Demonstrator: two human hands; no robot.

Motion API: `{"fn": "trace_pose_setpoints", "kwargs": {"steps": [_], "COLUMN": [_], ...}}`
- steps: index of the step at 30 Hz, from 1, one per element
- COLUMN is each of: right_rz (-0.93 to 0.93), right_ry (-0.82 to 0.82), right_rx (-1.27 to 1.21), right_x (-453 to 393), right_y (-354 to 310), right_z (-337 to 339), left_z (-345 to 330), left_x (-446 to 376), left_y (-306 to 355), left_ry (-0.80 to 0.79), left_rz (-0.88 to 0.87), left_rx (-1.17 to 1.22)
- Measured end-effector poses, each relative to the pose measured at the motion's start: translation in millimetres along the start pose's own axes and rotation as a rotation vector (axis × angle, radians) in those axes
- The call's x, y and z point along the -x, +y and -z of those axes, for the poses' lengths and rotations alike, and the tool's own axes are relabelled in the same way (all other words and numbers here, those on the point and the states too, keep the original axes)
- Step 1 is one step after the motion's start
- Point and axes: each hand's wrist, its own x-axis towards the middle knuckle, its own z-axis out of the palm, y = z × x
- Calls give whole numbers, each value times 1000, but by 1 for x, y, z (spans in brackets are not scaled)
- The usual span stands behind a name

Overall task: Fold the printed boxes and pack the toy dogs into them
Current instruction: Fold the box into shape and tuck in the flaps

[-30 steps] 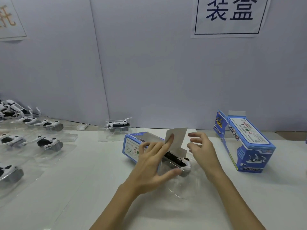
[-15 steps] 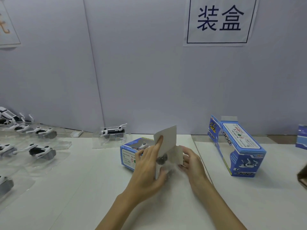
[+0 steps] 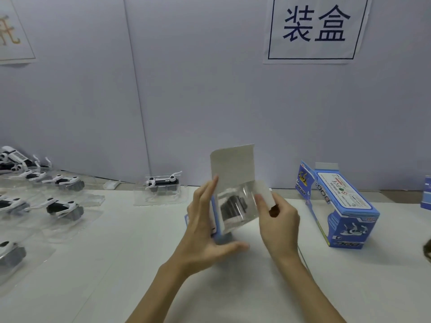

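The blue printed cardboard box [image 3: 215,217] is sitting mostly hidden behind the left hand [image 3: 205,231] and its own clear window, w/ a dark toy dog [image 3: 234,206] inside showing only as a blurred shape; a dark object at the right edge is getting cut off and I can't tell what it is. The box is being held up above the white table [image 3: 116,264] near centre, open end facing the camera, its plain grey-white top flap [image 3: 232,164] standing upright. Left hand is gripping the box's side, fingers straight along it and thumb underneath, while the right hand [image 3: 279,224] is pinching a small white side flap [image 3: 264,194]; a second, assembled blue box [image 3: 338,206] is lying well apart to the right.
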Motion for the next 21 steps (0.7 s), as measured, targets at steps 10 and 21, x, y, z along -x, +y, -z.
{"fn": "trace_pose_setpoints", "kwargs": {"steps": [10, 21], "right_rz": [16, -100], "right_ry": [-189, -235], "right_rx": [-173, -429], "right_x": [1, 1], "right_y": [-23, -19], "right_z": [9, 6], "left_z": [-4, 0], "left_x": [-6, -6], "left_y": [10, 10], "left_ry": [156, 86], "left_rz": [171, 187], "left_rx": [434, 308]}}
